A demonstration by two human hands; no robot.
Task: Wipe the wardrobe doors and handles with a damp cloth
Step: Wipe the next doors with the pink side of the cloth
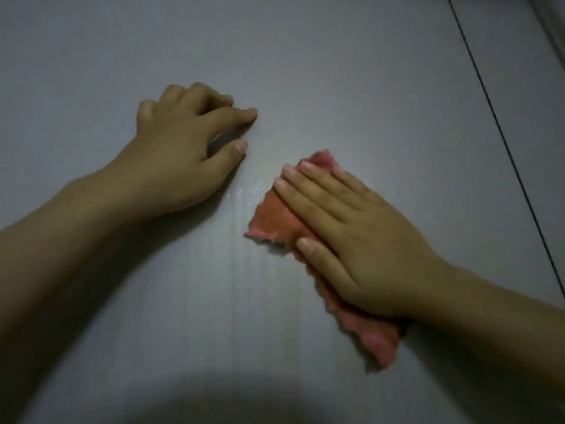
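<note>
A pale grey wardrobe door (305, 71) fills almost the whole view, flat and plain. One thin dark seam (501, 139) runs slantwise down its right side, and beyond it a strip of a second panel (519, 32) shows at the top right corner. A soft dark shadow (232, 399) lies along the bottom edge.

Two bare forearms come in from below, one from the lower left and one from the lower right, each ending in a hand on the door.

The left hand (180, 148) rests against the door with its fingers loosely curled under and holding nothing; the knuckles are raised, and the tips of the forefinger and thumb point towards the right.

The right hand (345, 240) lies flat, its four fingers straight and close together and the thumb set apart at the side, pressing one cloth (275, 221) against the door. The cloth is pink to orange with a wavy, ragged edge. It sticks out past the fingertips at the top, beside the thumb on the left, and under the wrist at the lower right.

One patch of wet streaks (247, 194) glistens on the door between the two hands, just beside the cloth's upper left edge, with faint vertical lines trailing downward from it.
</note>
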